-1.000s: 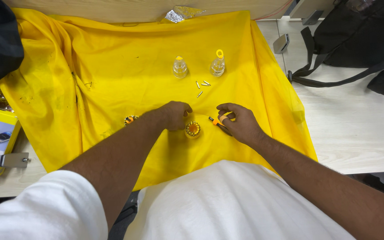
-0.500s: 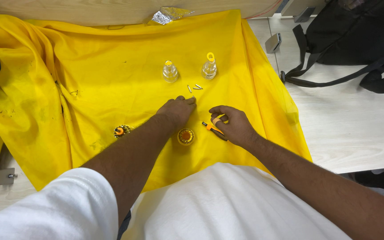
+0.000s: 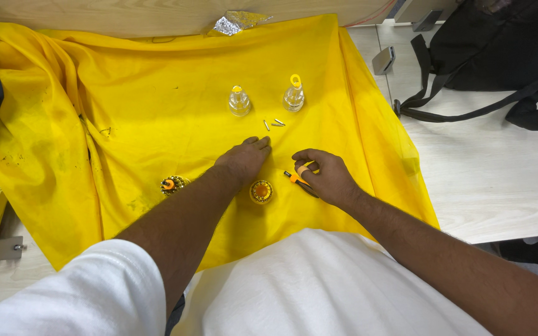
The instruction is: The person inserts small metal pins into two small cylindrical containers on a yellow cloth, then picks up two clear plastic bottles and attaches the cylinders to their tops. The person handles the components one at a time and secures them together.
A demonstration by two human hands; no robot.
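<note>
A: What are the hands doing?
B: The left hand is lying flat and released on the yellow cloth, reaching toward the small screws. The right hand is gripping an orange-black screwdriver.
A: Any risk?
B: The screws are lying loose near the bottles; tugging the cloth could scatter them.

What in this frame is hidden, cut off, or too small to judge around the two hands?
Head view only:
- Left hand: palm down on the yellow cloth; anything under it is hidden.
- Right hand: curled fingers cover the upper end of the orange-and-black tool.
- Small metal pieces: too small to identify.
- Black bag: cut off by the top and right edges.
</note>
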